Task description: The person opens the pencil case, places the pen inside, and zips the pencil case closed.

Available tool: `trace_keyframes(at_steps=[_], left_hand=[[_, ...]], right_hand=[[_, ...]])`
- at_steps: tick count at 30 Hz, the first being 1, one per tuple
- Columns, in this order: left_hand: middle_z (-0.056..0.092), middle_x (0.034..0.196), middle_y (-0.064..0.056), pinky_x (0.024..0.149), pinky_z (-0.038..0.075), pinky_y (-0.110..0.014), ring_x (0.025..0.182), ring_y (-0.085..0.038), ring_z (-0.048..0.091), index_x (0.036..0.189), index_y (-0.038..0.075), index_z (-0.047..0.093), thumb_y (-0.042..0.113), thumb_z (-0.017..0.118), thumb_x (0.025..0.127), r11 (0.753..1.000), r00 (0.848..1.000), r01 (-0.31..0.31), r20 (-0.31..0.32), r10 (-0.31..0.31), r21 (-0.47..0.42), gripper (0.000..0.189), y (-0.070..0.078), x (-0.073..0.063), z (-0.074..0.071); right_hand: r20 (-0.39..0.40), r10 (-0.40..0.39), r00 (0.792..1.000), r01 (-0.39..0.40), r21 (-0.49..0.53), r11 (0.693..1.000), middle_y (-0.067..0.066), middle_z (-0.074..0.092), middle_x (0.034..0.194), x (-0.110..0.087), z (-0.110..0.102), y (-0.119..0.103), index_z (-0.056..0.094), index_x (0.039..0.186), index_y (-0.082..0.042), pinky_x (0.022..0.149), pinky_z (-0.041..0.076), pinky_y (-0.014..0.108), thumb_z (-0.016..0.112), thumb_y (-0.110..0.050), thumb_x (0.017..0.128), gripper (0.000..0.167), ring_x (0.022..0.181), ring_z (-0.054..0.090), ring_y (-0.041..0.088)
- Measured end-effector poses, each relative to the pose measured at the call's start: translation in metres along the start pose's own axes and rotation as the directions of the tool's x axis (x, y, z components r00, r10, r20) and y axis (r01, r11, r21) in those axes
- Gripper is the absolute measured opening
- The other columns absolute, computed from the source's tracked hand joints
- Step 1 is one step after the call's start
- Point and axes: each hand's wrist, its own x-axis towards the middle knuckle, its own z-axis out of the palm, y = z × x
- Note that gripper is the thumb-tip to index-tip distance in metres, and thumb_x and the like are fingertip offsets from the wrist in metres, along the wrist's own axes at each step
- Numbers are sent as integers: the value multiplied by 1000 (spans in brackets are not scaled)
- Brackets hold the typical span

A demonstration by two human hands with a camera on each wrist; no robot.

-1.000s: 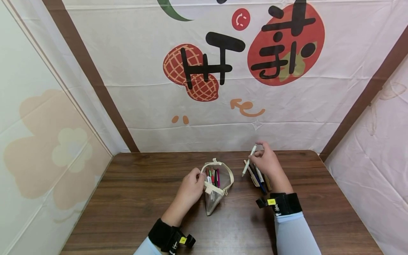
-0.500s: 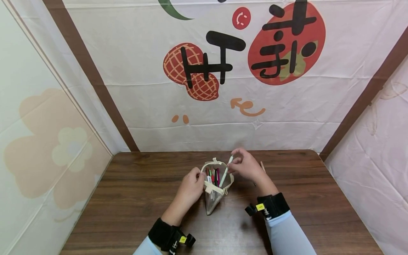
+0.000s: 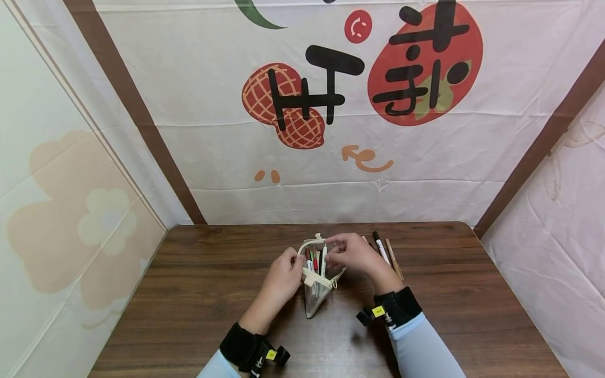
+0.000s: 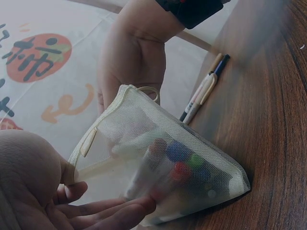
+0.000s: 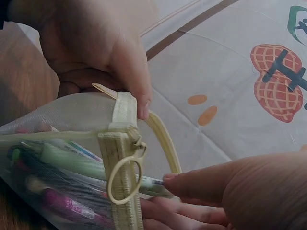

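A see-through mesh pencil pouch (image 3: 317, 299) with a cream zipper edge stands on the table, its mouth held wide. My left hand (image 3: 283, 274) pinches the left side of its rim between thumb and fingers. At the mouth, my right hand (image 3: 352, 255) pinches the upper end of a pale green pen (image 3: 324, 261). Most of that pen is inside the pouch, as the right wrist view shows through the mesh. Several pens and markers share the pouch, among them a magenta one (image 5: 67, 203) and a blue-ended one (image 4: 177, 151).
To the right of the pouch lie several pens, including a black-capped white marker (image 3: 381, 248) and a brown pen (image 3: 394, 258); my right hand hides part of this group. The brown wooden table (image 3: 212, 299) ends at a printed cloth backdrop (image 3: 212, 173).
My right hand has carried the pale green pen leftward from above the loose pens to the pouch and lowered it into the mouth. My left hand has stayed at the rim.
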Motion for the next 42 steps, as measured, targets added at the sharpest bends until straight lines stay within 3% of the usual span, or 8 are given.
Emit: trace_keyframes(at_steps=[12, 18, 22, 27, 32, 38, 42], left_hand=[[69, 81, -5, 67, 54, -34, 69, -17, 65, 102, 9, 64, 25, 53, 118, 1000, 1000, 7, 5, -7, -3, 25, 0, 0, 1], [71, 80, -5, 67, 53, -34, 70, -16, 65, 101, 8, 64, 23, 53, 117, 1000, 1000, -13, -9, 13, 7, 24, 0, 0, 1], [71, 79, -4, 67, 54, -34, 70, -16, 65, 101, 9, 64, 23, 53, 117, 1000, 1000, -11, -9, 11, 6, 25, -1, 0, 2], [70, 78, -4, 67, 54, -34, 69, -16, 65, 100, 10, 64, 24, 53, 118, 1000, 1000, -1, -8, 1, 8, 25, 0, 0, 1], [70, 80, -4, 66, 53, -34, 70, -17, 64, 102, 9, 64, 24, 53, 118, 1000, 1000, -1, -1, 1, 0, 25, 1, 0, 0], [69, 81, -6, 64, 52, -34, 69, -17, 63, 103, 8, 64, 24, 52, 118, 1000, 1000, 3, 12, -3, -4, 25, 1, -1, 0], [69, 82, -6, 63, 53, -34, 69, -17, 63, 104, 7, 64, 24, 52, 118, 1000, 1000, 5, 19, -5, -12, 25, 0, -1, 1]], right_hand=[[47, -29, 998, 35, -142, 989, 22, 85, 121, -5, -10, -4, 61, 158, 3, 87, 70, 46, 73, -9, 110, 50, 98, 87, 31], [-45, -12, 999, 4, -162, 987, 23, 85, 116, -11, -25, -2, 71, 146, 2, 88, 69, 58, 69, -13, 111, 38, 96, 86, 37], [-128, 23, 992, -46, -184, 982, 22, 84, 117, -15, -39, 3, 72, 142, 3, 87, 70, 51, 69, -17, 112, 36, 98, 85, 37], [-213, 50, 976, -102, -240, 965, 25, 82, 120, -20, -59, 12, 71, 142, 4, 86, 68, 45, 67, -21, 115, 37, 103, 84, 42], [-308, 104, 946, -198, -294, 935, 25, 79, 125, -27, -77, 23, 69, 146, 2, 85, 64, 45, 65, -24, 116, 40, 104, 81, 40], [-400, 151, 904, -305, -354, 884, 29, 73, 140, -34, -95, 39, 70, 144, 1, 95, 64, 55, 64, -26, 116, 40, 117, 76, 42], [-411, 173, 895, -342, -382, 859, 31, 72, 142, -38, -104, 50, 70, 142, 4, 102, 62, 60, 65, -27, 115, 42, 124, 73, 47]])
